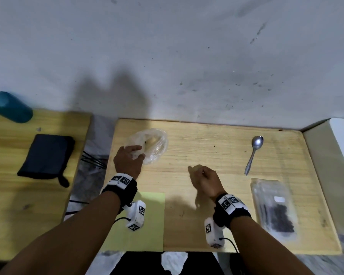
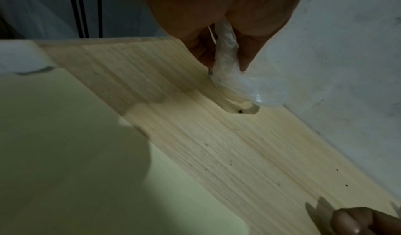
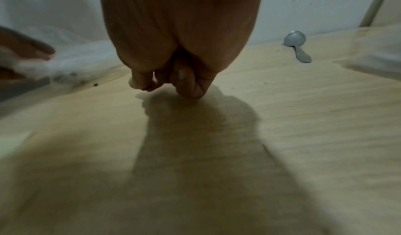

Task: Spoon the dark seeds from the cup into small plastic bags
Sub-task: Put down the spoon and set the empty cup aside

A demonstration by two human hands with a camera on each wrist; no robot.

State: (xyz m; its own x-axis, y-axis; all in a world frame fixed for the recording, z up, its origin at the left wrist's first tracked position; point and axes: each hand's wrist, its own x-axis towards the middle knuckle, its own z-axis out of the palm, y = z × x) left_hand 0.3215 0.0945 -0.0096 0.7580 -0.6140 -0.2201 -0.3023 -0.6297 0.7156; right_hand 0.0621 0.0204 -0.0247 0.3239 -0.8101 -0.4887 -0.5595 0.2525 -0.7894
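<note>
On the pale wooden board (image 1: 207, 147), the left hand (image 1: 127, 159) pinches a crumpled clear plastic bag (image 1: 153, 143) at the far left, a fold of film caught between thumb and fingers in the left wrist view. The right hand (image 1: 204, 180) hovers over the middle of the board with fingers curled in, and whether they hold anything I cannot tell. A metal spoon (image 1: 253, 153) lies at the far right, and nearer on that side a flat clear zip bag with dark seeds (image 1: 276, 211); no cup shows.
</note>
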